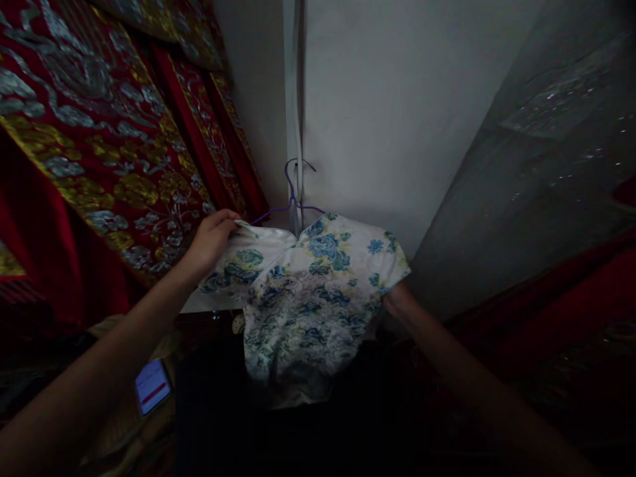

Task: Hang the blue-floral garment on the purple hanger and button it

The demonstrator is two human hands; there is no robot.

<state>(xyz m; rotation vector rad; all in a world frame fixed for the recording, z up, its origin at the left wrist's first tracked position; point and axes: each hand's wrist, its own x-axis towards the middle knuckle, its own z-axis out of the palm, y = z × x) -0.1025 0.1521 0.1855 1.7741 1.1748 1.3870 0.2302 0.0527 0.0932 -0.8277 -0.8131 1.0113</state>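
Note:
A white short-sleeved blouse (318, 311) with blue and green flowers hangs in front of me, its V-shaped neckline at the top. Behind its collar shows a purple hanger (275, 211), hook upward against a pale upright strip. My left hand (214, 237) is closed on the blouse's left shoulder, thumb and fingers pinching the cloth near one end of the hanger. On the other side, my right hand (396, 298) reaches up into the sleeve opening. Cloth covers its fingers, so their pose is hidden.
Red embroidered drapery (124, 152) with gold and silver fills the left side. A pale wall (387, 112) stands ahead, and clear plastic sheeting (546, 152) hangs at right. A lit phone (152, 386) lies low on the left. The bottom is very dark.

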